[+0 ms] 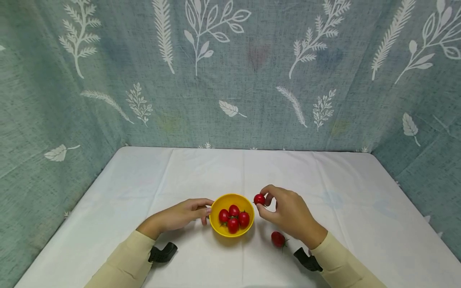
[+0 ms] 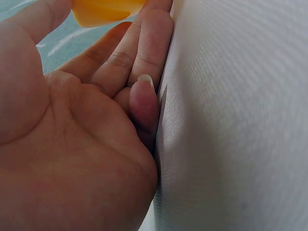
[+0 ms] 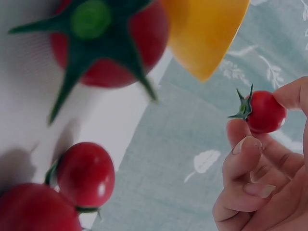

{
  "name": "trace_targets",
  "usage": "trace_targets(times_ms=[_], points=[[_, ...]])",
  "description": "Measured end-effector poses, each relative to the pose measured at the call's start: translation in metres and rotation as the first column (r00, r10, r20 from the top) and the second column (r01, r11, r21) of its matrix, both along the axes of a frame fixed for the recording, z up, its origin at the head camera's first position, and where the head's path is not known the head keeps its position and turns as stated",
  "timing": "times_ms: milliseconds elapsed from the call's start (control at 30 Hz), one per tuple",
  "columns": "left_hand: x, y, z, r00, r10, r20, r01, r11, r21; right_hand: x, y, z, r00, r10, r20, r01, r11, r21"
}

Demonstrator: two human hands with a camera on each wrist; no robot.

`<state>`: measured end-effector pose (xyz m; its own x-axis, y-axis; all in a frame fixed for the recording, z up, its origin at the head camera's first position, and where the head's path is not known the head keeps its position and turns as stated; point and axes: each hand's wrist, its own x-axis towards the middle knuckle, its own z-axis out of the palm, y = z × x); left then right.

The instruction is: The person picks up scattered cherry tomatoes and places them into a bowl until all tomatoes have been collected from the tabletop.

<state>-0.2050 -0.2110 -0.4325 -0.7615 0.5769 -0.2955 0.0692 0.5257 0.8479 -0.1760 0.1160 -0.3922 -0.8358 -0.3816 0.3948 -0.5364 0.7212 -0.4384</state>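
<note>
In the head view my left hand (image 1: 189, 215) holds the side of a yellow bowl (image 1: 215, 227), thumb at the rim and fingers along the outer wall. Several red cherry tomatoes (image 1: 233, 225) with green stems lie in the bowl. Just right of the rim, my right hand (image 1: 288, 208) pinches one cherry tomato (image 1: 259, 199) between thumb and fingertips, above the cloth. The right wrist view shows this pinched tomato (image 3: 267, 111) with its green calyx. On the table, another tomato (image 1: 278, 239) lies below the right hand.
A white cloth (image 1: 201, 172) covers the table. More loose tomatoes (image 3: 86, 175) appear in the right wrist view, partly hidden by my right arm in the head view. Green leaf-patterned curtains (image 1: 230, 80) stand behind and at both sides. Black straps (image 1: 163, 253) sit at the wrists.
</note>
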Motion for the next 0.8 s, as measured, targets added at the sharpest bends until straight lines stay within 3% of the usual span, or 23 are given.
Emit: trace_targets(times_ms=[333,800], points=[[0.000,-0.001,0.000,1.000,0.006,0.005,-0.006,1.000,-0.004,0.001,-0.017,0.004,0.998,0.022,0.055,-0.022,1.000,-0.001],[0.000,0.000,0.001,1.000,-0.002,0.009,0.001,1.000,0.012,-0.002,-0.033,-0.004,0.989,0.009,0.146,-0.015,0.999,0.046]])
